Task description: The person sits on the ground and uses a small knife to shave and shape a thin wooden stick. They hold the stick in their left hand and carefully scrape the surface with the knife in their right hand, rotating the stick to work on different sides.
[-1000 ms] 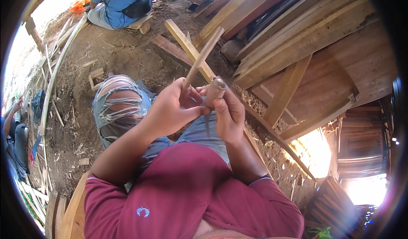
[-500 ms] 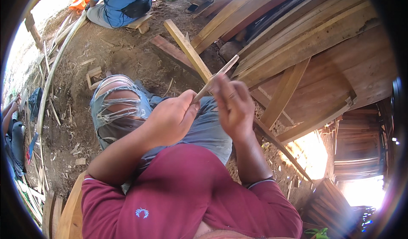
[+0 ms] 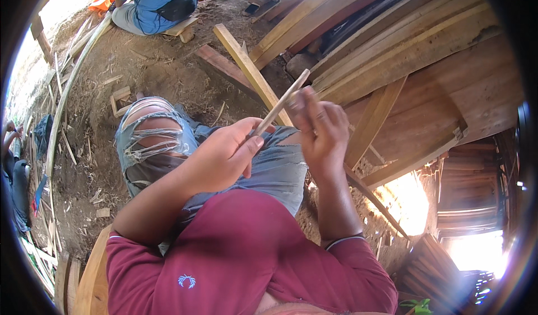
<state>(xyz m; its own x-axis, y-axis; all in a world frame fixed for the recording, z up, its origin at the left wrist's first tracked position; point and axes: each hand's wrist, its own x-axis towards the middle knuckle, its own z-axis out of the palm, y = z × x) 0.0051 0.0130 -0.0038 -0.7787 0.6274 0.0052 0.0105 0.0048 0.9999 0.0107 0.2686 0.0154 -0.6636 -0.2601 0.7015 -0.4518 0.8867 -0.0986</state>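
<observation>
A slim, pale wooden stick [image 3: 287,99] points up and away to the right over my lap. Its near end is in my left hand [image 3: 227,153], closed around it with the thumb along the side. Just to the right of the stick's far half is my right hand [image 3: 324,125], a small gap apart from it. Its fingers are bent together and slightly smeared by motion; whatever lies between them, if anything, is hidden. Beneath both hands are my legs in torn blue jeans [image 3: 263,161].
A long squared timber [image 3: 246,65] slants beyond my hands. Stacked planks [image 3: 403,46] fill the upper right. A person in a blue shirt [image 3: 154,4] sits at the far left on a low wooden seat. Long thin strips [image 3: 64,105] and shavings lie on the dirt floor.
My right hand has moved right and a little down, off the stick it was against. The stick has turned slightly more upright in my left hand.
</observation>
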